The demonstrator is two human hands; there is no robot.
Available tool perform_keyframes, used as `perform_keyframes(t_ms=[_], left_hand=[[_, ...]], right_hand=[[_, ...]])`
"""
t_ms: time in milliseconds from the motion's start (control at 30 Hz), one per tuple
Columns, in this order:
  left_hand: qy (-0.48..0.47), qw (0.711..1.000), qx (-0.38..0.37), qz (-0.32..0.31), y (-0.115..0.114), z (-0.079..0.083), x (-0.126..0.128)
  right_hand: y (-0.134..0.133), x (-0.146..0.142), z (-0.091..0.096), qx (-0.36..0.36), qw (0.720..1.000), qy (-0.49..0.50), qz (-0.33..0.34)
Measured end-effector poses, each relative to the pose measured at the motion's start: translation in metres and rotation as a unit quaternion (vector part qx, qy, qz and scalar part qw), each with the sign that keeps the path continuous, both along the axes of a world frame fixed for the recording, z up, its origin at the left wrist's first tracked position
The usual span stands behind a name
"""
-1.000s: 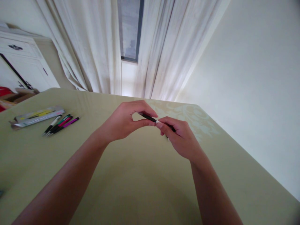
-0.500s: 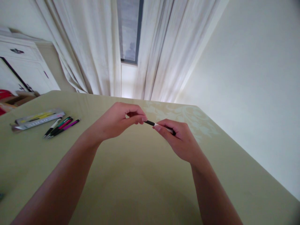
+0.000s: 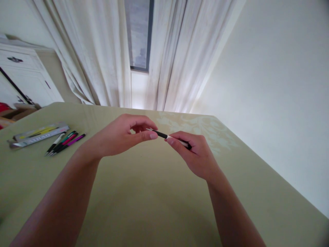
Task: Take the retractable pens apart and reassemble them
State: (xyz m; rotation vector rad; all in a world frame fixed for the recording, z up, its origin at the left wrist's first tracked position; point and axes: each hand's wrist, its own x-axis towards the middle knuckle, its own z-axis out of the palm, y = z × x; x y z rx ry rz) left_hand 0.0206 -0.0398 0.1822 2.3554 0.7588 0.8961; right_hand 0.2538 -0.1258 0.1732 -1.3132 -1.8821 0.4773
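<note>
A white pen with a black grip is held over the table, slanting down to the right. My right hand is closed around its white barrel, with thumb and index finger near the grip and the black end showing by the palm. My left hand is at the other end, thumb and fingers apart around the pale pointed tip. Whether the left thumb still touches the pen is hard to tell. Several pens in white, green, red and purple with black grips lie side by side on the left.
A pale green tablecloth covers the table. Beside the pens lies a long printed pen box. A white cabinet and a cardboard box stand beyond the left edge. Curtains hang behind, and a wall runs along the right.
My left thumb and fingers have parted and drawn slightly left, uncovering the pen's tip. My right hand keeps its hold on the pen. The view has shifted a little.
</note>
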Motion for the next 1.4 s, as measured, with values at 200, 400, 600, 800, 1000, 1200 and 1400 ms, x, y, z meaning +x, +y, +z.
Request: perform_keyframes(t_ms=[200, 400, 600, 800, 1000, 1200, 1400], left_hand=[[-0.046, 0.998, -0.035, -0.013, 0.016, -0.012, 0.004], [-0.083, 0.974, -0.205, 0.049, 0.041, -0.098, 0.006], [-0.173, 0.94, -0.269, 0.119, 0.035, -0.179, -0.005], [-0.155, 0.94, -0.282, 0.116, 0.036, -0.178, -0.007], [-0.185, 0.939, -0.267, 0.113, 0.034, -0.181, -0.007], [-0.15, 0.939, -0.29, 0.107, 0.033, -0.177, -0.002], [-0.14, 0.95, -0.253, 0.117, 0.032, -0.178, -0.004]], right_hand=[[0.017, -0.001, -0.017, -0.005, 1.0, 0.026, 0.003], [0.058, -0.018, -0.104, -0.023, 0.998, 0.058, 0.011], [0.066, -0.031, -0.165, -0.114, 0.989, 0.081, 0.057], [0.067, -0.022, -0.162, -0.134, 0.981, 0.139, 0.029], [0.07, -0.017, -0.161, -0.188, 0.96, 0.206, 0.001], [0.071, -0.016, -0.166, -0.154, 0.948, 0.276, -0.023], [0.071, -0.018, -0.165, -0.199, 0.935, 0.291, -0.037]])
